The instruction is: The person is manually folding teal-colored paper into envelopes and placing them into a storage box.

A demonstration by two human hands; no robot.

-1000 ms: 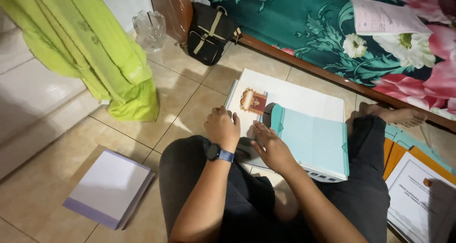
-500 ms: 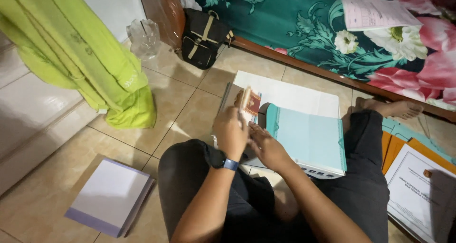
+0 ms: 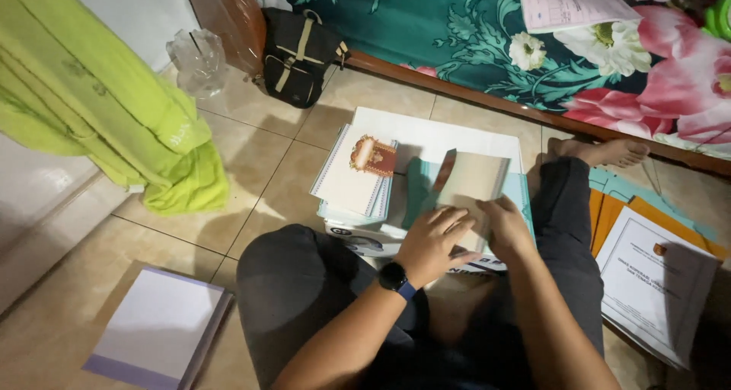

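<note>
Your small booklet (image 3: 356,175) now lies set aside, centre frame. Both hands, left (image 3: 435,241) and right (image 3: 506,230), have moved to the teal folder (image 3: 466,188), fingers flat, gripping nothing, pressing its raised flap.

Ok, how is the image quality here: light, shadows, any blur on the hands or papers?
Head view: dim indoor light, brightest on the white stack at lower left; soft shadows fall beside the legs and over the documents at right. Left hand and right hand are slightly soft, as is the page they press; print on it is not sharp. Mild wide-angle bend at the edges.
</note>
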